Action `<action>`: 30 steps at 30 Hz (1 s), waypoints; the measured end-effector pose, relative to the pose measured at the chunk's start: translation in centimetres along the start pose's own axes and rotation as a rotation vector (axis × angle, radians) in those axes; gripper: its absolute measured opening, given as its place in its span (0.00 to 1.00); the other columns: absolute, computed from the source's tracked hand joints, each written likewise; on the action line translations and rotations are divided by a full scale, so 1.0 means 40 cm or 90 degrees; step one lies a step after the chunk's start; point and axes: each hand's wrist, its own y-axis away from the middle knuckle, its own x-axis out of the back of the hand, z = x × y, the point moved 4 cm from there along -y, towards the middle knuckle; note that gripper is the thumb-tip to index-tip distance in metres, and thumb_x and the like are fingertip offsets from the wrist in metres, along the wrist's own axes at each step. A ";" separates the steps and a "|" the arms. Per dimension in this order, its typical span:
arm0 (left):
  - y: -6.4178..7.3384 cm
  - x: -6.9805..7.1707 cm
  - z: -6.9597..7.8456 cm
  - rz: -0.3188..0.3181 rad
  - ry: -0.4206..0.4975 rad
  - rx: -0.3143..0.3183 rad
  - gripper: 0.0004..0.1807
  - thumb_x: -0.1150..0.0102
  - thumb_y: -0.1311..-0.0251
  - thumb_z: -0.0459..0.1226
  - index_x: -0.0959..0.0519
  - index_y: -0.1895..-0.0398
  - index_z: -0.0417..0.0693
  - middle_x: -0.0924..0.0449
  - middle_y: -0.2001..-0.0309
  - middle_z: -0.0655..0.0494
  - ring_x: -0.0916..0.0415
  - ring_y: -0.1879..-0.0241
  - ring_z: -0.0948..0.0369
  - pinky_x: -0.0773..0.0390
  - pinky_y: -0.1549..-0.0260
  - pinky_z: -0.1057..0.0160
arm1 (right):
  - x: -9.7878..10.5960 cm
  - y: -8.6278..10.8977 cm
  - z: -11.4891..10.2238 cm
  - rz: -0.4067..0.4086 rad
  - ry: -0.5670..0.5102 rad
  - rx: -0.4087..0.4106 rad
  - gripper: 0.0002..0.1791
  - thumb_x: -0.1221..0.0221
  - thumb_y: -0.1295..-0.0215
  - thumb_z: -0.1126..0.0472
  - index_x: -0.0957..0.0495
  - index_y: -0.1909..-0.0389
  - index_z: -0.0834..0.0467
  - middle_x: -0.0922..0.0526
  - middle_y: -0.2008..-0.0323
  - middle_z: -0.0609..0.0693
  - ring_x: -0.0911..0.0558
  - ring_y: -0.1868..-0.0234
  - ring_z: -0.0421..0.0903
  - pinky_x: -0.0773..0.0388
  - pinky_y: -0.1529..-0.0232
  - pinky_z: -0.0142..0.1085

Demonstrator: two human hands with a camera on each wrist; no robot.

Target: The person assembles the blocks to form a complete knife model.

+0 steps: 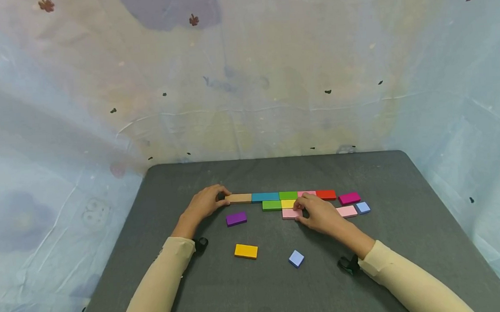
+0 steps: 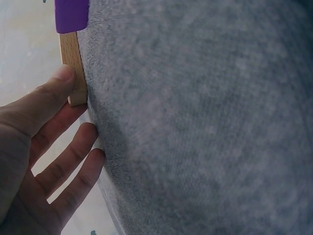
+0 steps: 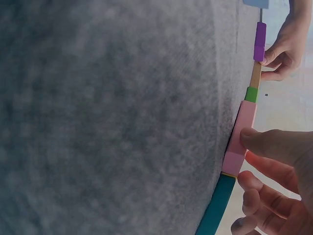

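At the left end of the back row, my left hand (image 1: 205, 202) pinches the end of a tan wooden block (image 1: 240, 198) between thumb and index finger. The other fingers of that hand are spread apart in the left wrist view. My right hand (image 1: 321, 213) holds a pink block (image 1: 291, 214) by its right end, thumb on the near side. That block lies against a yellow block (image 1: 288, 203), which sits beside a green block (image 1: 271, 205). Behind them, the back row continues with a blue block (image 1: 265, 197), then green, pink and a red block (image 1: 326, 195).
Nearer lie a purple block (image 1: 236, 219), a yellow-orange block (image 1: 246, 251) and a light blue square (image 1: 296, 258). To the right are a magenta block (image 1: 349, 198), another pink block (image 1: 347, 211) and a second light blue square (image 1: 363, 208). A teal block (image 3: 216, 205) shows beside my right fingers.
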 end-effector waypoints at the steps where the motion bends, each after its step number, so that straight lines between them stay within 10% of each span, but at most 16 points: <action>1: 0.000 -0.001 0.000 0.000 0.001 0.000 0.17 0.30 0.29 0.48 0.13 0.41 0.58 0.15 0.40 0.54 0.18 0.50 0.54 0.18 0.47 0.44 | 0.000 -0.001 0.000 -0.002 -0.001 0.000 0.14 0.23 0.36 0.57 0.14 0.52 0.52 0.20 0.59 0.47 0.23 0.60 0.44 0.22 0.61 0.40; 30: -0.001 0.003 0.005 -0.001 -0.002 -0.004 0.17 0.30 0.29 0.48 0.13 0.41 0.56 0.14 0.41 0.54 0.17 0.49 0.54 0.17 0.46 0.44 | 0.008 -0.006 -0.017 0.001 -0.014 0.028 0.14 0.24 0.35 0.59 0.15 0.52 0.53 0.18 0.58 0.48 0.19 0.55 0.47 0.18 0.59 0.43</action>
